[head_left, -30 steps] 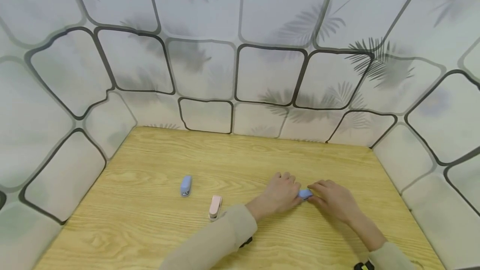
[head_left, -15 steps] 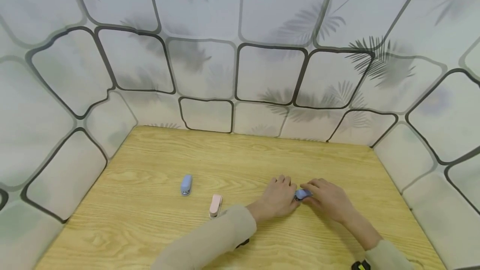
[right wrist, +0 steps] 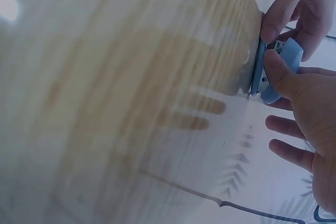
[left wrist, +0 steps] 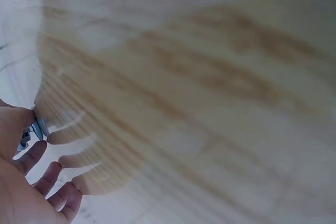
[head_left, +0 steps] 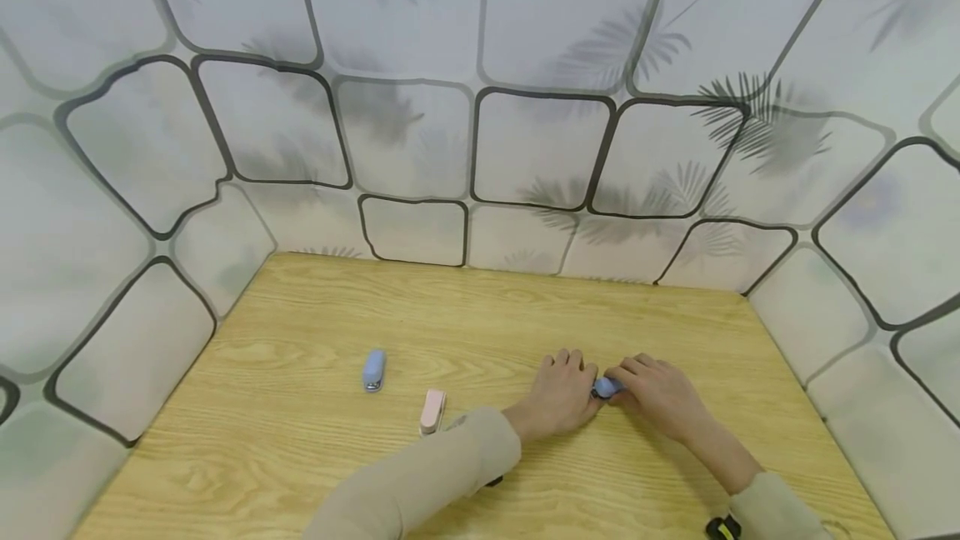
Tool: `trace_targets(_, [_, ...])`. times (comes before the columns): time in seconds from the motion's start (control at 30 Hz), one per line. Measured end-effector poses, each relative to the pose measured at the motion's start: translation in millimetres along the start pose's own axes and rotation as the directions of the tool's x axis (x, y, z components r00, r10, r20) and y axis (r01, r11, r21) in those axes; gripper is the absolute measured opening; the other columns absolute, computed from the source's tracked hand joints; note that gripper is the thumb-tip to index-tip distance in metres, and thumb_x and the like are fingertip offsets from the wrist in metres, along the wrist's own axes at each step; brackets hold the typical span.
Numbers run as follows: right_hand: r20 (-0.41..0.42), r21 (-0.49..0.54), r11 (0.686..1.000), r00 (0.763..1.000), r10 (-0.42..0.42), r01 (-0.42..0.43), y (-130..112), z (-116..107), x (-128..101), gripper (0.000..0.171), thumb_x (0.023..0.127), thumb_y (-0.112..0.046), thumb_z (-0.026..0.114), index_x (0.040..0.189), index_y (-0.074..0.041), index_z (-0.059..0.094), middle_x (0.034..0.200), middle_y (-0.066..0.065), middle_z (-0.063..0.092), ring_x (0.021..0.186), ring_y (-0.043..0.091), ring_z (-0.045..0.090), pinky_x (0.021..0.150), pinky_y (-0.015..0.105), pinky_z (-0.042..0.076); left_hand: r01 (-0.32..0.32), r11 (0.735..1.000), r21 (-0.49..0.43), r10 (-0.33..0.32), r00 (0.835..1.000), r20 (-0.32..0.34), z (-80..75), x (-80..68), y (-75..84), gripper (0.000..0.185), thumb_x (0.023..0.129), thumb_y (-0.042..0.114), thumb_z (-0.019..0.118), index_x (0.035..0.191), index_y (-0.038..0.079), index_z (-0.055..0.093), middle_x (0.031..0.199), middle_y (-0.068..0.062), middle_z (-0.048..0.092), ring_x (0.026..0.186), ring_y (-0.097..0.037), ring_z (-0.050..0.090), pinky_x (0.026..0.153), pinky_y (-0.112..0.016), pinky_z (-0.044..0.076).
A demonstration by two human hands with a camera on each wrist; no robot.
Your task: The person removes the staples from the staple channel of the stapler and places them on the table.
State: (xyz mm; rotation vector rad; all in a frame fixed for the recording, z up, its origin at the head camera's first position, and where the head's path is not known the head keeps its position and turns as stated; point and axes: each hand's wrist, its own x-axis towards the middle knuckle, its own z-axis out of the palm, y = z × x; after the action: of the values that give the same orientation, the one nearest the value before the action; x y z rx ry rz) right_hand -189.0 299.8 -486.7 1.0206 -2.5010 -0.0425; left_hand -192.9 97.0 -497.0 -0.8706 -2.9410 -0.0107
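Note:
A small blue stapler point(head_left: 606, 387) lies between my two hands at the right of the table. My right hand point(head_left: 660, 397) pinches it, the thumb against its side in the right wrist view, where the blue top point(right wrist: 292, 53) stands apart from the base and bares metal between. From the other end, my left hand point(head_left: 558, 397) pinches the base with thumb and forefinger. Its remaining fingers point(left wrist: 50, 177) stay bent and loose in the left wrist view, where only a sliver of the stapler point(left wrist: 39, 128) shows. The fingers hide much of the stapler in the head view.
Another blue stapler point(head_left: 373, 370) lies at the left of the wooden table point(head_left: 300, 457). Nearer to me is a pink stapler point(head_left: 432, 412), close to my left sleeve point(head_left: 435, 465). Patterned cloth walls point(head_left: 540, 148) enclose the table at the back and both sides.
The held stapler has turned slightly and its metal end now shows towards my left hand. My right hand has shifted a little to the left. The other staplers lie where they were.

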Motion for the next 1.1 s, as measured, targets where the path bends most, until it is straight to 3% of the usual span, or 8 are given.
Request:
trace_targets(0.83, [0.010, -0.031, 0.998, 0.999, 0.046, -0.046, 2, 2, -9, 0.043, 0.071, -0.026, 0.094, 0.106, -0.015, 0.073, 0.093, -0.001, 0.071, 0.087, 0.020, 0.068, 0.067, 0.032, 0.058, 0.063, 0.998, 0.007, -0.063, 0.997, 0.049, -3.0, 9.2, 16.7, 0.040, 0.101, 0.061, 0.059, 0.125, 0.029, 0.068, 0.115, 0.006, 0.063, 0.097, -0.012, 0.053, 0.080, -0.027, 0.046])
trace_targets(1.1, [-0.031, 0.046, 0.992, 0.993, 0.116, -0.114, 5, 2, -10, 0.044, 0.070, -0.024, 0.094, 0.107, -0.016, 0.073, 0.100, -0.001, 0.077, 0.089, 0.019, 0.071, 0.069, 0.033, 0.061, 0.064, 0.998, -0.012, -0.064, 0.996, 0.060, -1.7, 9.7, 14.4, 0.042, 0.101, 0.060, 0.061, 0.128, 0.029, 0.066, 0.125, 0.006, 0.063, 0.107, -0.013, 0.056, 0.087, -0.029, 0.048])
